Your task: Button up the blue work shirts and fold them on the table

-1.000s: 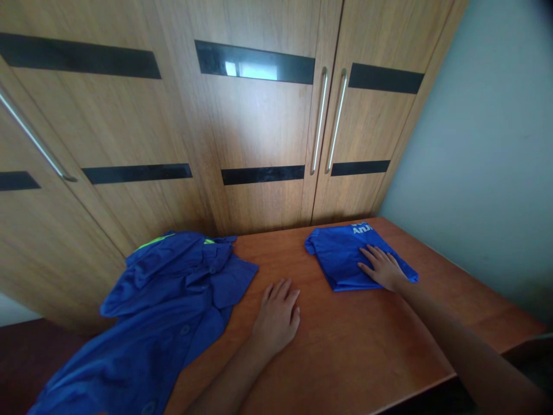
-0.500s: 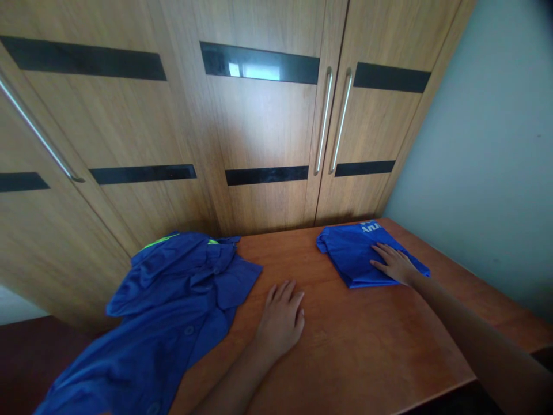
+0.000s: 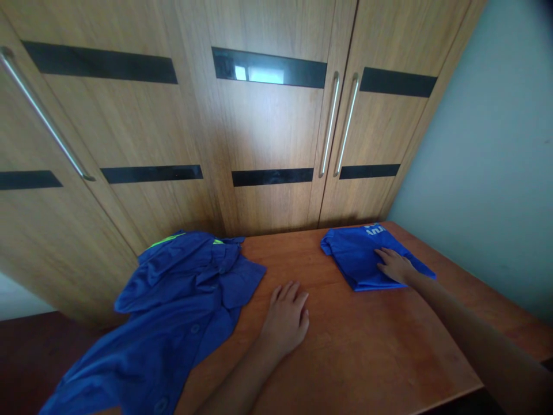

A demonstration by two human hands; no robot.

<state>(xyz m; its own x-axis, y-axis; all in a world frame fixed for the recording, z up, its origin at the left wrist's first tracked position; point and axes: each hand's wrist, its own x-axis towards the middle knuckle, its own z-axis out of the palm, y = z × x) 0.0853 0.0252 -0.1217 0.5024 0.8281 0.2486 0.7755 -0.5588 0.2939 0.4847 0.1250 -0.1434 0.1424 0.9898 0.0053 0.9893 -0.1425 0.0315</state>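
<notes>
1. Wardrobe (image 3: 268, 127): wood-grained doors across the background; dark glossy strips (image 3: 270, 67) set crosswise, one catching bright window-like reflections.
2. Table (image 3: 345, 346): reddish-brown, smooth top; lies before the wardrobe, its right side beside a pale bluish wall (image 3: 488, 150).
3. Crumpled blue garment (image 3: 173, 305): spread loosely over the table's left part, in heaped folds; its lower part reaches the bottom edge of the view.
4. Folded blue cloth (image 3: 352, 259): a flat, compact bundle on the table's far right part, well apart from the garment.
5. Left hand (image 3: 285, 320): palm down on bare tabletop between the two fabrics, nearer the garment; fingers slightly parted, gripping nothing.
6. Right hand (image 3: 395, 266): laid flat upon the folded cloth; fingers extended and somewhat spread, pinching nothing.
7. Handles (image 3: 329, 121): slim metal bars, two side by side at a door seam; another at far left.
8. Details: pale lettering (image 3: 375, 230) on the cloth's far edge; yellow-green trim (image 3: 164, 240) and round buttons (image 3: 195, 328) on the garment.
</notes>
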